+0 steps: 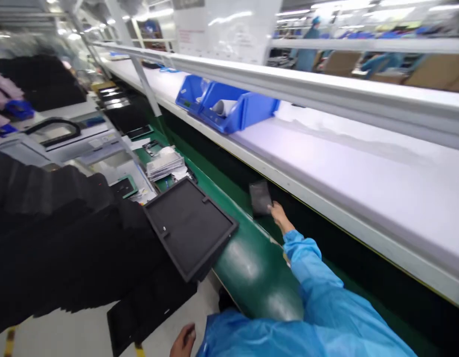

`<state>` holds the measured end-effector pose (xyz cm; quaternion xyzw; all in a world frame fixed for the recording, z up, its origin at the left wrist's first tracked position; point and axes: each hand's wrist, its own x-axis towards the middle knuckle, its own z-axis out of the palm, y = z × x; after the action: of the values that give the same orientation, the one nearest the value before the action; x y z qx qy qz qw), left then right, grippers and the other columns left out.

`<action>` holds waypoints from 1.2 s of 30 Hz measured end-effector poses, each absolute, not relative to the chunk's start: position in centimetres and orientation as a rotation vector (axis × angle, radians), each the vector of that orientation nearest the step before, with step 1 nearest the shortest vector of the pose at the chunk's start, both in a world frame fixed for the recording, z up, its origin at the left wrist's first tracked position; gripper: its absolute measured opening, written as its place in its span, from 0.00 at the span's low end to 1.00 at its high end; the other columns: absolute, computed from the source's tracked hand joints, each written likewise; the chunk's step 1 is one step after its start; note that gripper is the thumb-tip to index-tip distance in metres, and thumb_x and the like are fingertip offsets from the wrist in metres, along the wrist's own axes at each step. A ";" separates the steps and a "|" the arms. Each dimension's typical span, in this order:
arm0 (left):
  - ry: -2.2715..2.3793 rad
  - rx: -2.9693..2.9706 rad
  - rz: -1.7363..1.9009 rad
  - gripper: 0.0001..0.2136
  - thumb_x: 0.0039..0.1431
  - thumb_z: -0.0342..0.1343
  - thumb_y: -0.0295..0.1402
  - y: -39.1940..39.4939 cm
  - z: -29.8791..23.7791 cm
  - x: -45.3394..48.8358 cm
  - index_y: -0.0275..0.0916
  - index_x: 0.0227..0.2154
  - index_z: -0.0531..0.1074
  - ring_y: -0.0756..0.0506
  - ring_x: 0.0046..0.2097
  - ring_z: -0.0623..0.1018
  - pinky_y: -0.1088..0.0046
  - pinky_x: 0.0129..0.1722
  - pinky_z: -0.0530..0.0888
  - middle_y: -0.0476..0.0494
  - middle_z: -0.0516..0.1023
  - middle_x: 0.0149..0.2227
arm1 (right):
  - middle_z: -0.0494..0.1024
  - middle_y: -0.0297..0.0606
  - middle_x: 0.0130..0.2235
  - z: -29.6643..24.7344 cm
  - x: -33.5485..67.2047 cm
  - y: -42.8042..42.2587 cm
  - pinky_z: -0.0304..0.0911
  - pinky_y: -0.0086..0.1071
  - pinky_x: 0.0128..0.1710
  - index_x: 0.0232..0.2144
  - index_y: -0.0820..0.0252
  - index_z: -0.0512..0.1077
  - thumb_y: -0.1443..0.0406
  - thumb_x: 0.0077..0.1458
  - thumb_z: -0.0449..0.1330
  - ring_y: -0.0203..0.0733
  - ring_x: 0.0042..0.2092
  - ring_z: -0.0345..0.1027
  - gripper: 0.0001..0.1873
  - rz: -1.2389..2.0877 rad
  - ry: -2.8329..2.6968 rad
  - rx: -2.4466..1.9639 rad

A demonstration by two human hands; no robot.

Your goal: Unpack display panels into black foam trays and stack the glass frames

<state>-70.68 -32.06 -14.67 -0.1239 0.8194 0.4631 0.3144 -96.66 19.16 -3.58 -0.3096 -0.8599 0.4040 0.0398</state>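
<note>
My right hand (279, 215), in a blue sleeve, reaches forward over the gap between the green bench and the white shelf. It grips a thin, dark rectangular panel (260, 198) by its near right corner; motion blurs the panel, so its exact kind is unclear. Low in the view, my left hand (183, 341) is beside my body, fingers curled and nothing visible in them. A black shallow tray (190, 225) lies at the left edge of the green bench (252, 267), on top of other black trays.
Tall stacks of black trays (66, 248) fill the left side. Papers (165, 163) and a green-framed device (124, 187) lie farther along. Blue bins (225, 106) stand on the white shelf (344, 168), below a white rail (289, 82). Other people are in the background.
</note>
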 end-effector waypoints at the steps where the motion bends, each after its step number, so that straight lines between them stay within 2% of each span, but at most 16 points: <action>1: 2.169 -0.266 1.272 0.25 0.49 0.54 0.56 -32.4 -14.2 -70.6 0.43 0.41 0.79 0.31 0.57 0.79 0.54 0.58 0.74 0.36 0.83 0.49 | 0.80 0.45 0.39 -3.1 -92.2 18.0 0.69 0.33 0.38 0.41 0.63 0.72 0.62 0.58 0.57 0.45 0.40 0.74 0.11 1.477 -2.431 -0.951; 3: 2.224 -0.128 1.327 0.30 0.51 0.53 0.58 -33.0 -12.8 -70.3 0.38 0.43 0.78 0.30 0.56 0.79 0.54 0.59 0.73 0.31 0.82 0.50 | 0.78 0.38 0.32 -2.4 -82.7 14.6 0.66 0.31 0.30 0.36 0.61 0.71 0.57 0.50 0.65 0.41 0.32 0.71 0.15 1.885 -2.034 -0.907; 5: 2.243 0.068 1.372 0.31 0.54 0.53 0.59 -33.2 -10.8 -69.4 0.36 0.47 0.77 0.31 0.56 0.79 0.54 0.59 0.73 0.30 0.81 0.51 | 0.76 0.34 0.29 -2.0 -73.0 10.2 0.63 0.29 0.27 0.35 0.60 0.72 0.54 0.43 0.70 0.38 0.28 0.67 0.21 2.109 -1.846 -0.861; 8: 2.244 0.330 1.448 0.28 0.59 0.53 0.56 -32.7 -7.2 -66.7 0.37 0.51 0.74 0.34 0.56 0.78 0.55 0.60 0.73 0.31 0.80 0.52 | 0.78 0.33 0.30 -1.7 -60.1 3.0 0.65 0.30 0.29 0.37 0.60 0.74 0.51 0.43 0.71 0.38 0.29 0.69 0.24 2.245 -1.773 -0.805; 11: 2.348 0.597 1.579 0.23 0.64 0.53 0.50 -31.8 -3.4 -62.2 0.40 0.54 0.72 0.37 0.59 0.75 0.56 0.62 0.71 0.34 0.75 0.58 | 0.80 0.35 0.36 -1.4 -49.4 -2.7 0.69 0.35 0.40 0.38 0.60 0.76 0.54 0.49 0.68 0.42 0.37 0.73 0.19 2.062 -1.926 -0.744; 14: 2.343 0.811 1.731 0.23 0.63 0.57 0.45 -31.0 -0.5 -57.1 0.41 0.58 0.69 0.36 0.64 0.71 0.56 0.62 0.71 0.35 0.67 0.65 | 0.82 0.38 0.41 0.3 -39.6 -6.8 0.69 0.36 0.46 0.43 0.58 0.76 0.62 0.58 0.62 0.44 0.43 0.74 0.11 1.629 -2.283 -0.685; 16: 2.237 0.752 1.808 0.26 0.64 0.56 0.47 -30.4 0.6 -54.4 0.41 0.61 0.67 0.36 0.65 0.69 0.55 0.62 0.72 0.35 0.65 0.66 | 0.82 0.40 0.45 2.2 -33.6 -9.0 0.68 0.36 0.47 0.48 0.58 0.75 0.67 0.62 0.56 0.44 0.45 0.75 0.13 1.343 -2.499 -0.596; 18: 2.016 0.530 1.813 0.27 0.65 0.51 0.52 -29.4 0.8 -52.5 0.41 0.60 0.66 0.34 0.64 0.70 0.51 0.59 0.74 0.34 0.67 0.65 | 0.82 0.42 0.47 4.6 -28.1 -10.7 0.68 0.35 0.48 0.51 0.57 0.75 0.69 0.65 0.53 0.45 0.47 0.75 0.16 1.088 -2.661 -0.439; 21: 1.491 0.288 1.466 0.32 0.63 0.48 0.59 -27.5 0.5 -50.1 0.37 0.56 0.70 0.32 0.57 0.77 0.47 0.51 0.78 0.30 0.74 0.59 | 0.81 0.43 0.51 7.7 -21.5 -12.1 0.67 0.36 0.52 0.51 0.54 0.75 0.66 0.69 0.51 0.44 0.53 0.74 0.15 0.849 -2.720 -0.200; 24: 1.161 0.356 1.047 0.29 0.57 0.59 0.55 -25.5 0.1 -46.6 0.35 0.51 0.76 0.35 0.48 0.82 0.54 0.47 0.79 0.30 0.81 0.48 | 0.80 0.41 0.53 9.8 -16.5 -12.2 0.67 0.38 0.53 0.52 0.50 0.75 0.64 0.69 0.53 0.43 0.54 0.74 0.15 0.822 -2.655 -0.125; 26: 1.110 0.453 0.933 0.26 0.52 0.66 0.50 -24.4 0.0 -43.3 0.34 0.48 0.78 0.40 0.39 0.82 0.60 0.43 0.79 0.36 0.83 0.36 | 0.80 0.39 0.54 10.3 -13.8 -11.5 0.67 0.40 0.55 0.54 0.47 0.75 0.64 0.69 0.55 0.42 0.54 0.74 0.15 0.851 -2.651 -0.093; 28: 1.068 0.514 0.901 0.25 0.49 0.70 0.45 -23.2 0.1 -39.7 0.34 0.47 0.79 0.45 0.32 0.80 0.66 0.40 0.78 0.45 0.80 0.26 | 0.80 0.38 0.55 10.2 -11.2 -10.5 0.64 0.44 0.60 0.55 0.46 0.74 0.65 0.69 0.55 0.42 0.55 0.73 0.16 0.855 -2.675 -0.059; 30: 1.019 0.516 0.912 0.25 0.49 0.71 0.42 -21.9 0.2 -36.1 0.34 0.48 0.78 0.47 0.30 0.79 0.70 0.37 0.77 0.48 0.78 0.25 | 0.79 0.37 0.55 9.5 -8.6 -9.0 0.59 0.49 0.64 0.54 0.45 0.75 0.65 0.69 0.55 0.43 0.57 0.72 0.16 0.830 -2.682 -0.071; 32: 1.001 0.475 0.969 0.25 0.49 0.71 0.39 -20.5 0.0 -32.5 0.34 0.49 0.76 0.48 0.29 0.78 0.73 0.33 0.76 0.47 0.79 0.29 | 0.79 0.36 0.55 8.2 -5.7 -7.5 0.53 0.54 0.67 0.52 0.44 0.76 0.65 0.69 0.55 0.45 0.60 0.69 0.15 0.791 -2.591 -0.217; 36: 1.024 0.311 1.200 0.22 0.50 0.70 0.36 -17.4 -0.7 -24.8 0.36 0.48 0.74 0.52 0.24 0.74 0.76 0.27 0.74 0.50 0.77 0.27 | 0.72 0.43 0.63 4.4 0.2 -4.7 0.50 0.60 0.68 0.56 0.48 0.73 0.60 0.66 0.58 0.51 0.67 0.58 0.17 0.797 -2.043 -0.829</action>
<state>-24.80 -17.45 -0.66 0.1393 0.4587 0.5374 0.6938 0.17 -4.74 4.38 -0.3260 -0.8032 0.3134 0.3879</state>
